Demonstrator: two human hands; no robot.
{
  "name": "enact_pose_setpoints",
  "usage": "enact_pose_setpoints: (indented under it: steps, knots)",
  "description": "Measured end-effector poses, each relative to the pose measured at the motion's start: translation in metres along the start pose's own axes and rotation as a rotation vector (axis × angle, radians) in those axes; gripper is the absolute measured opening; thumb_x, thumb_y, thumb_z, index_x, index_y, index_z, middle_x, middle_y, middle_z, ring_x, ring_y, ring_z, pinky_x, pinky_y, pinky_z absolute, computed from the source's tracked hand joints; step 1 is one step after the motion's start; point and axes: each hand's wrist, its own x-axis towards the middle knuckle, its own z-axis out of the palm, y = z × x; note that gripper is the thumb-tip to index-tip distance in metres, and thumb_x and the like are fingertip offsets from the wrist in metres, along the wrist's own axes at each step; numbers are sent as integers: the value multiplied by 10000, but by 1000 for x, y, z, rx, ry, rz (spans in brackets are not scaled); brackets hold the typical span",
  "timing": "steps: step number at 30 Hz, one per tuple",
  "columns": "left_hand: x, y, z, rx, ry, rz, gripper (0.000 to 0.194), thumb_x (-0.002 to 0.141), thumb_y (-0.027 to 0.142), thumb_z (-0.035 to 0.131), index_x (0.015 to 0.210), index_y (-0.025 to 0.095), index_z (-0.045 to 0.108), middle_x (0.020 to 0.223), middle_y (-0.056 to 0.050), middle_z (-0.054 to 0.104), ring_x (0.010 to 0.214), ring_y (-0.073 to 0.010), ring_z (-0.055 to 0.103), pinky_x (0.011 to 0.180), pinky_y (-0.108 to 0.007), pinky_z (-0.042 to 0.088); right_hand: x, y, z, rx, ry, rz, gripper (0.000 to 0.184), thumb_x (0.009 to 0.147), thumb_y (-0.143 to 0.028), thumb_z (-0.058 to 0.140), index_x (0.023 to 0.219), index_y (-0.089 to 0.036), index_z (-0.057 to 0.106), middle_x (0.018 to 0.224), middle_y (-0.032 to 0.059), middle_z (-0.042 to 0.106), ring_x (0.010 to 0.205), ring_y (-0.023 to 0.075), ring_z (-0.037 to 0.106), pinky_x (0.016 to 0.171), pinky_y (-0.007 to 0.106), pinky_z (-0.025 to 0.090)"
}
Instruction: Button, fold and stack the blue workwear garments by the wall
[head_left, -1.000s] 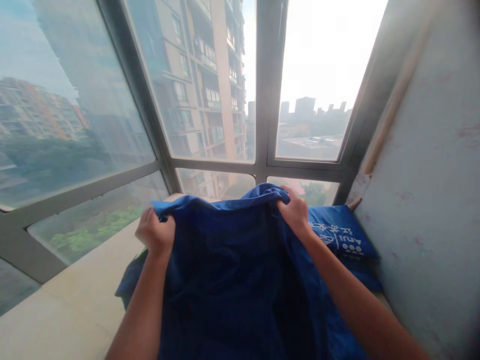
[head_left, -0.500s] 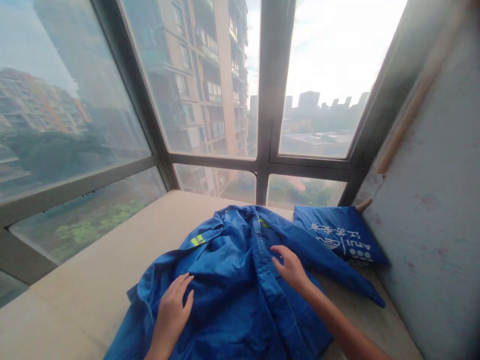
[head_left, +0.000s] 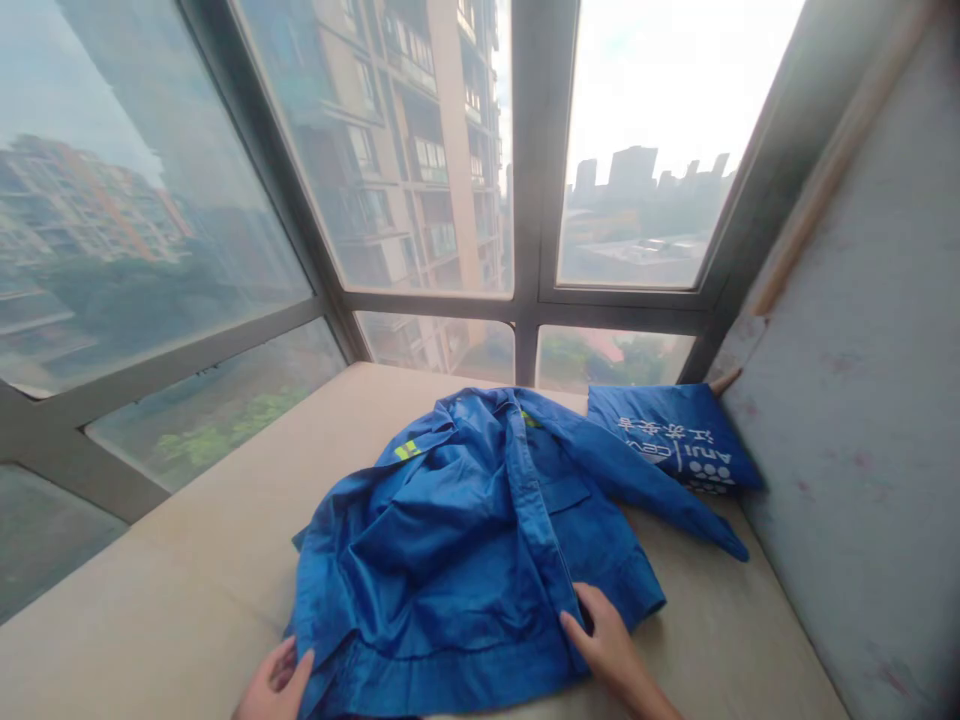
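Note:
A blue work jacket (head_left: pixel 450 530) with yellow-green reflective patches lies spread out and wrinkled, its front placket running down the middle and one sleeve stretched to the right. At the jacket's lower left edge, my left hand (head_left: pixel 276 682) has its thumb and curled fingers closed on the cloth. My right hand (head_left: pixel 611 645) pinches the placket's edge near the hem, thumb to the left and fingers bent over it. Part of each hand's fingers is hidden by the cloth or their own curl.
A folded blue bundle (head_left: pixel 667 440) with white printing lies at the back right, against the patterned wall (head_left: pixel 847 480). Windows with grey frames (head_left: pixel 529 200) enclose the pale ledge (head_left: pixel 187 580) at the left and back.
Both hands have moved down toward the hem, from open above the jacket to closed on its edges. The view has shifted slightly and shows more of the jacket's lower part.

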Motion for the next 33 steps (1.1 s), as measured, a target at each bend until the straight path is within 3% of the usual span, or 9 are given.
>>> enact_pose_setpoints:
  steps: [6,11,14,16,18,22,25,28,33]
  knots:
    - [-14,72,24,49,-72,196,370,651,525,569,852,229,659,854,-79,746,845,-332,710,795,-445,573,6,-13,-8,-2,-86,-18,310,777,-332,465,878,-215,734,899,77,756,898,301,699,832,389,532]
    - [-60,149,53,-94,-194,560,244,849,390,518,952,230,671,991,-58,717,948,-249,670,890,-372,539,16,-37,-36,-130,97,-38,353,816,-294,475,1044,-194,725,1020,99,749,984,300,694,909,412,518]
    - [-106,169,90,-131,-386,735,224,900,298,473,968,217,671,988,-68,697,946,-226,657,854,-345,541,15,-59,-39,-168,203,-171,321,869,-291,505,1102,-211,712,1090,101,732,1011,279,689,925,400,519]
    - [-137,160,118,-42,-526,872,237,883,192,459,981,214,674,962,-67,685,918,-213,654,831,-341,540,11,-67,-32,-172,216,-300,289,891,-268,516,1102,-219,708,1089,97,728,1003,259,685,919,384,520]
    - [-164,134,141,129,-580,982,305,816,91,461,980,215,687,932,-69,676,873,-224,648,785,-363,543,5,-64,-19,-188,143,-400,273,887,-208,523,1087,-234,707,1056,81,729,984,242,679,909,371,517]
    - [-190,68,157,224,-491,998,422,783,44,468,1107,216,676,1038,-88,662,975,-245,635,854,-409,544,-9,-27,11,-197,-85,-421,299,764,-70,586,965,-235,735,981,61,732,942,230,672,864,348,521]
    - [-189,38,154,165,-362,918,466,779,53,484,1191,206,640,1154,-97,628,1102,-255,597,969,-443,511,-14,3,27,-117,-133,-392,308,722,-49,591,922,-228,743,977,62,735,946,228,671,871,353,517]
    - [-184,34,151,138,-319,849,460,759,44,489,1158,200,655,1136,-90,632,1091,-256,597,978,-452,508,-16,17,35,-35,-61,-363,236,807,-152,585,969,-232,737,984,68,741,950,231,676,877,370,519]
    - [-181,49,153,101,-364,809,313,838,93,473,1005,218,706,1020,-76,668,985,-245,622,888,-430,534,-17,15,41,63,58,-287,209,883,-311,568,982,-230,733,996,76,746,955,245,687,886,382,521]
